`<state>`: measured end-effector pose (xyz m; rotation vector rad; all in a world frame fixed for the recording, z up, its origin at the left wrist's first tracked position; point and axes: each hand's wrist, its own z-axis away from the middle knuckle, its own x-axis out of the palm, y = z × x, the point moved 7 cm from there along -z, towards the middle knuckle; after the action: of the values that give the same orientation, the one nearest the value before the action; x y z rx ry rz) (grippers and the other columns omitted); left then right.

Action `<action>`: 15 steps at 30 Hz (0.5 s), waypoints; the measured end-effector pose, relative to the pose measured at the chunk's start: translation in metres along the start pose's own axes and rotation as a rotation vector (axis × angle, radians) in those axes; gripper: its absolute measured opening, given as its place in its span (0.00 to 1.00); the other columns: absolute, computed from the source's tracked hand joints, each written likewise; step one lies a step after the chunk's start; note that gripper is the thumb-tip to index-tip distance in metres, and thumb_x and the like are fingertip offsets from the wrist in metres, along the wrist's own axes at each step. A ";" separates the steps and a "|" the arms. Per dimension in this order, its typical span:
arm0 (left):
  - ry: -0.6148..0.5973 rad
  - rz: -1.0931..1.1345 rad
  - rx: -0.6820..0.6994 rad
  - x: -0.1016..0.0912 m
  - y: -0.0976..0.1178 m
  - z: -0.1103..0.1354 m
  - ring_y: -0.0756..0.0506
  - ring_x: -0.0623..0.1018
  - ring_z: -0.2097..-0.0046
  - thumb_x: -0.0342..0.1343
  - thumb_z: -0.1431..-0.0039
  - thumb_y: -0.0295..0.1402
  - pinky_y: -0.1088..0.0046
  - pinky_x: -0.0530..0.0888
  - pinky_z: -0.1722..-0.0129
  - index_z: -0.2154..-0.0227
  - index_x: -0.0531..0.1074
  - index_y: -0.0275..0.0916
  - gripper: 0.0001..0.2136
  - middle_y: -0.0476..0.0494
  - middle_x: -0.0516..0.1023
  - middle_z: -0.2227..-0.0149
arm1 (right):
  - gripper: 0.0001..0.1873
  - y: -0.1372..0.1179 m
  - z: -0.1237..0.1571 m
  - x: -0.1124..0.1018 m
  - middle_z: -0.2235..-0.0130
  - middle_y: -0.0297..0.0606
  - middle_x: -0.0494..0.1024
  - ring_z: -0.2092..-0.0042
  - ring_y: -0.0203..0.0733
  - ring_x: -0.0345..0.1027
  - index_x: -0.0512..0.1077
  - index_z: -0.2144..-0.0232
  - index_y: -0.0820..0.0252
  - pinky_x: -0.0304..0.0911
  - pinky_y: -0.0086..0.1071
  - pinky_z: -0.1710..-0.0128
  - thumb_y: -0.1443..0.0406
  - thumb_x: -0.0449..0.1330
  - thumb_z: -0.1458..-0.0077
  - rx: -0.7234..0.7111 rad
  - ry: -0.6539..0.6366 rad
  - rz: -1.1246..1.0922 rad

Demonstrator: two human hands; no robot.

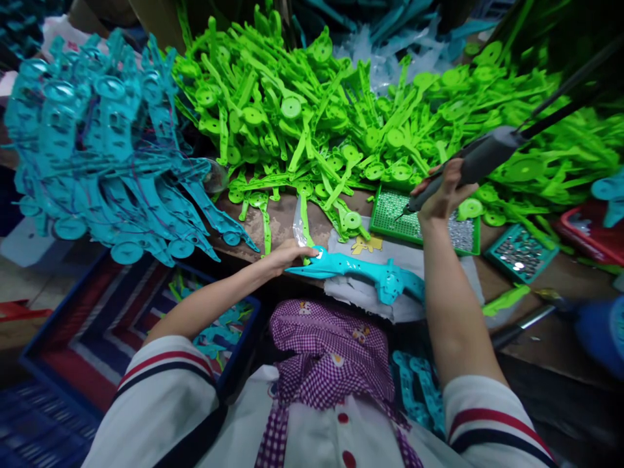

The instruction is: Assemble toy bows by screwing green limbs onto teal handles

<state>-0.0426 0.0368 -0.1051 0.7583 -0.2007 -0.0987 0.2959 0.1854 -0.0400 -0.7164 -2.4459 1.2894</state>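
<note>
My left hand [294, 255] is closed on the left end of a long blue plastic part [358, 268], which lies across a pale cloth [373, 248] at the bench's front edge. In my right hand [446, 195] is a grey electric screwdriver [487, 156], its cord running off to the upper right. The bit points down and left over a green screw tray [429, 248], above the perforated plate in its left half. Loose screws fill the tray's right side. Whether the bit touches a screw cannot be made out.
A big heap of lime-green plastic parts [292, 107] covers the back of the bench. Stacked blue parts [112, 143] stand at the left. A smaller tray of metal pieces [520, 255] and a red bin [592, 231] sit at the right. Below left is a blue crate [244, 338].
</note>
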 end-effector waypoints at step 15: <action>-0.023 0.008 -0.035 -0.001 -0.003 -0.005 0.50 0.77 0.70 0.67 0.54 0.26 0.72 0.72 0.67 0.71 0.76 0.33 0.06 0.46 0.80 0.72 | 0.31 -0.067 -0.002 -0.013 0.76 0.29 0.69 0.84 0.27 0.57 0.63 0.75 0.56 0.50 0.28 0.86 0.35 0.58 0.54 0.231 0.200 -0.284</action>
<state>-0.0425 0.0384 -0.1110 0.7215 -0.2233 -0.1032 0.2878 0.1473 0.0160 -0.3992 -2.1052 1.2895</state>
